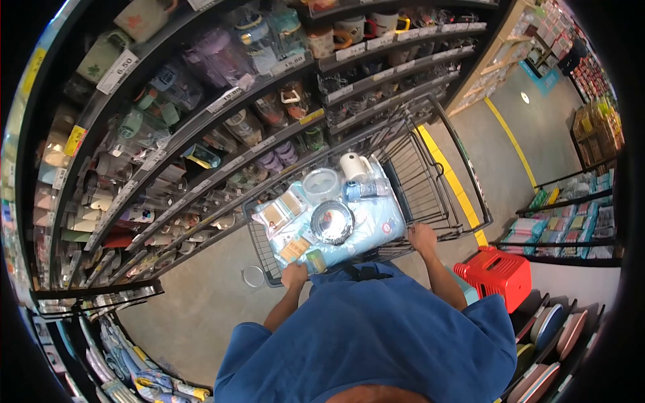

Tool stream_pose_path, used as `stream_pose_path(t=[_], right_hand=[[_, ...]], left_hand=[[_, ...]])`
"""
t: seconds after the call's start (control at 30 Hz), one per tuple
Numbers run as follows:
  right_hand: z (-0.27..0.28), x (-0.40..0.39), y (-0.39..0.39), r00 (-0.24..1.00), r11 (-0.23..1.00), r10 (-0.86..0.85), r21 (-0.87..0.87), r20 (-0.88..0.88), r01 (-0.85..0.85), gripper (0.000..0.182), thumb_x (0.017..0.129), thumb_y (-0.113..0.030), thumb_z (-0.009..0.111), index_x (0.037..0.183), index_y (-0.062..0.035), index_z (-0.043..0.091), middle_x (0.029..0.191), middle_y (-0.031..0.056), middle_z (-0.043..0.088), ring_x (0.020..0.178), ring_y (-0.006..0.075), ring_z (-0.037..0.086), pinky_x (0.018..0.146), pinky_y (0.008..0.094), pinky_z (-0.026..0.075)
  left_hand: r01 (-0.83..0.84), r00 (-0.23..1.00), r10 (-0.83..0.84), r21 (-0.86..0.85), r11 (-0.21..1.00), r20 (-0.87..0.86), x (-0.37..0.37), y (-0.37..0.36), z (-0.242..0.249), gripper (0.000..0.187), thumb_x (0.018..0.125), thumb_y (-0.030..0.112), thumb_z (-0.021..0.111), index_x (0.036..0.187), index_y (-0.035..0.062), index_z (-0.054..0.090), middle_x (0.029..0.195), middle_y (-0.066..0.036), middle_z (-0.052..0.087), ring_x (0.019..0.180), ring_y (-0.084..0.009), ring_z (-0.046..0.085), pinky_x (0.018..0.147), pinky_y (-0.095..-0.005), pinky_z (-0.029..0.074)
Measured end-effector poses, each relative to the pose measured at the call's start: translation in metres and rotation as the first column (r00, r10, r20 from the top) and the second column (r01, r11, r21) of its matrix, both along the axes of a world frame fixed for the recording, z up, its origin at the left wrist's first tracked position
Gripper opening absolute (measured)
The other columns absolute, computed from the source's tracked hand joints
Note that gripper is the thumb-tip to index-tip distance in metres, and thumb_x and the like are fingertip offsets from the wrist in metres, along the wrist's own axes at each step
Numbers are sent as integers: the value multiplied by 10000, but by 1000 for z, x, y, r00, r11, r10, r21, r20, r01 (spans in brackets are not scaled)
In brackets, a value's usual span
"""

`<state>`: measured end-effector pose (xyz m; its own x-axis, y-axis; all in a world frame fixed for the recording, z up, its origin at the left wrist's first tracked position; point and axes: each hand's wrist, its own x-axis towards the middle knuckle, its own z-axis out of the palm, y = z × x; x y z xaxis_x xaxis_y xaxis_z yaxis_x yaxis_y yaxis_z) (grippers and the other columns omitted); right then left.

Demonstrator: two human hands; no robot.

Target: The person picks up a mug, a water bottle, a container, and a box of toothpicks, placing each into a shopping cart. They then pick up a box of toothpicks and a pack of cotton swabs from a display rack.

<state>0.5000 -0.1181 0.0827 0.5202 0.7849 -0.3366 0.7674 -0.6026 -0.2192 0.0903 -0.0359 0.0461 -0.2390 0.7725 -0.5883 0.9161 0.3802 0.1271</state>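
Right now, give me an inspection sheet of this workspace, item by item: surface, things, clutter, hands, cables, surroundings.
Surface: pale blue package lying in a dark wire cart; grey floor beneath.
Things: on the package, a dark-rimmed round dish, clear round container, white handled mug and blue-marked bottle.
Clutter: flat pack and brown pack towards the cart's left end; contents unreadable.
Hands: left hand at the cart's near left corner; right hand at its near side; grips unclear.
Cables: nothing seen.
Surroundings: stocked shelves ahead and left; yellow floor line passing under the cart; red basket at right.
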Motion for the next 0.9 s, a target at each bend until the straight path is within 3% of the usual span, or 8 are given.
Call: stream_pose_path(t=[0.37, 0.47, 0.53, 0.63, 0.9], right_hand=[[8, -3, 3, 1000, 1000, -6, -26, -4, 6, 209, 772, -237, 594, 841, -68, 698, 843, 192, 678, 809, 367, 665, 721, 460, 539], [8, -3, 3, 1000, 1000, 9, 10, -6, -9, 277, 741, -263, 595, 827, -17, 689, 827, 220, 668, 796, 381, 660, 708, 463, 529], [9, -4, 4, 1000, 999, 2, -33, 21, -1, 213, 762, -226, 581, 843, -76, 709, 860, 201, 677, 825, 367, 664, 722, 454, 536], [-3, -1, -1, 997, 998, 42, 33, 59, -44, 212, 765, -230, 582, 817, -72, 713, 854, 208, 674, 816, 375, 663, 716, 459, 534], [0, -1, 3, 998, 1000, 22, -16, 51, -22, 211, 774, -238, 604, 823, -59, 706, 838, 218, 669, 793, 384, 663, 710, 456, 541]], left_hand=[[-25, 999, 25, -5, 1000, 45, -2, 2, 5, 429, 765, 375, 534, 988, 50, 703, 1013, -191, 682, 954, -366, 653, 823, -453, 507], [-12, 999, 12, -26, 1000, 30, -3, 2, 2, 445, 752, 379, 541, 987, 38, 704, 1030, -204, 678, 958, -365, 655, 812, -452, 509], [-18, 999, 19, -18, 1000, 42, -3, 4, 2, 446, 752, 380, 539, 982, 36, 705, 1026, -205, 678, 955, -367, 655, 809, -452, 510], [-2, 999, 3, -15, 1000, 47, -4, 3, 1, 446, 755, 378, 531, 979, 33, 704, 1016, -209, 678, 948, -372, 655, 807, -452, 511], [-7, 998, 8, -13, 1000, 56, -4, 1, 4, 448, 767, 372, 511, 989, 30, 697, 1013, -218, 675, 952, -379, 652, 826, -458, 507]])
